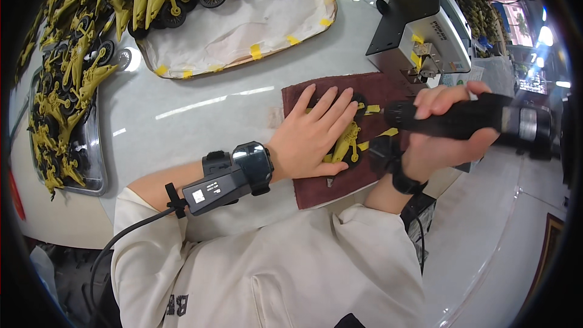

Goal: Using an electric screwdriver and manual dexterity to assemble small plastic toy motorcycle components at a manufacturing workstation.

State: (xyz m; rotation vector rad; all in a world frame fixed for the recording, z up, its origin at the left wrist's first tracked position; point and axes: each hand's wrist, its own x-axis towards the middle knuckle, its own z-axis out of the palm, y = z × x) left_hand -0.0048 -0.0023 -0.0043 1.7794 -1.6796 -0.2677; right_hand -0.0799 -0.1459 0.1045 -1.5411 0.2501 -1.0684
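Observation:
A yellow toy motorcycle (347,146) with black wheels lies on its side on a dark red cloth (316,189). My left hand (317,126) rests over it, fingers stretched out and spread, covering much of the model. In my right hand (449,124) is a black electric screwdriver (470,116), held level with its front end toward the left, over the cloth's right side. Its handle is slightly blurred, and I cannot tell whether the tip touches the motorcycle. Strips of yellow tape (379,140) show on the cloth near the screwdriver.
Several yellow motorcycles crowd a paper-lined tray (234,51) at the back and a metal tray (97,167) at the left. A dark-topped boxy machine (419,30) with a metal fitting in front stands beyond the cloth at the right. A cable (121,231) trails from my left forearm.

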